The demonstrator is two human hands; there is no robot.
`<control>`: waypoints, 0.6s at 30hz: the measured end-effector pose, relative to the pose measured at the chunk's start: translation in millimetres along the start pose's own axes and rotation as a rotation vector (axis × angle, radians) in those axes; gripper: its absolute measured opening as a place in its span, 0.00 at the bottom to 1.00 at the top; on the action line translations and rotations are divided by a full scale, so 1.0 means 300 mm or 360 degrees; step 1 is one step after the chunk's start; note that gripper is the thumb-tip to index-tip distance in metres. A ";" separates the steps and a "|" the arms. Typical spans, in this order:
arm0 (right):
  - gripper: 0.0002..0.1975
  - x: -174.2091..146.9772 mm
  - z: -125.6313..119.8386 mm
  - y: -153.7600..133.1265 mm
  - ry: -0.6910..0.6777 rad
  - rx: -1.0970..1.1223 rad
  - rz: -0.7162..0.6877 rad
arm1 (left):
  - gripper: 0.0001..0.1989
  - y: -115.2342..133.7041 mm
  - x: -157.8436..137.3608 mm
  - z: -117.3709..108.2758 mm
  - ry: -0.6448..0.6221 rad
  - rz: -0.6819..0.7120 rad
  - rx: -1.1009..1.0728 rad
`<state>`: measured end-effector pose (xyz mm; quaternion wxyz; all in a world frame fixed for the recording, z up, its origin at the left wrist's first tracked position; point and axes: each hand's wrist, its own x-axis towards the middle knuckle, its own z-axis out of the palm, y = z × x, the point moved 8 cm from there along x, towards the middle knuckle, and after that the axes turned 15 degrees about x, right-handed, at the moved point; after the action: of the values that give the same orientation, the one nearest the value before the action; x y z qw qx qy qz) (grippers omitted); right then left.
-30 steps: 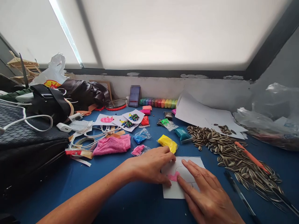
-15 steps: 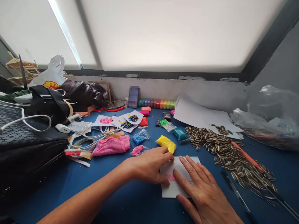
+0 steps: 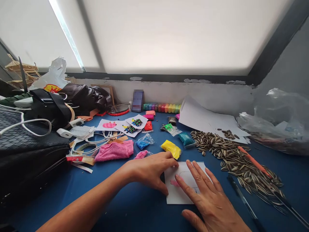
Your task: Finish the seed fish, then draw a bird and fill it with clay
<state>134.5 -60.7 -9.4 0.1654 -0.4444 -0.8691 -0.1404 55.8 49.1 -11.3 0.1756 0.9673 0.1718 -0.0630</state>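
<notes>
A small white paper (image 3: 180,198) with a drawn outline lies flat on the blue table before me. Pink modelling clay (image 3: 174,183) is spread over part of the drawing. My left hand (image 3: 152,172) rests at the paper's left edge, thumb and fingers apart. Over the right half of the sheet lies my right hand (image 3: 210,193), fingers spread, its index fingertip on the pink clay. Just beyond the paper is a packet of yellow clay (image 3: 171,149). A packet of pink clay (image 3: 142,154) sits beyond my left wrist, partly hidden.
Sunflower seeds (image 3: 231,158) cover the right side, with an orange stick (image 3: 254,161) on them and a pen (image 3: 243,199) nearby. Finished cards (image 3: 131,129), a pink cloth (image 3: 116,150) and a teal packet (image 3: 186,140) lie farther back. A black bag (image 3: 29,154) stands left.
My left thumb has drawn back leftward from the pink clay to the paper's edge. The right index finger has shifted slightly left, onto the clay, and more pink shows.
</notes>
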 end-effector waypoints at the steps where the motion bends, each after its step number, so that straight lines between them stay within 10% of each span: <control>1: 0.31 0.002 0.001 -0.001 -0.0003 0.0008 -0.0008 | 0.35 0.001 -0.001 0.000 -0.0012 0.0014 0.0000; 18: 0.29 0.046 0.011 -0.013 -0.0091 0.0168 0.0007 | 0.34 0.008 0.003 -0.006 0.0019 0.0044 -0.0066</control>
<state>123.2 -51.7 -6.9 0.1641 -0.4408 -0.8787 -0.0814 57.6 47.9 -8.9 0.1953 0.9661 0.1607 -0.0512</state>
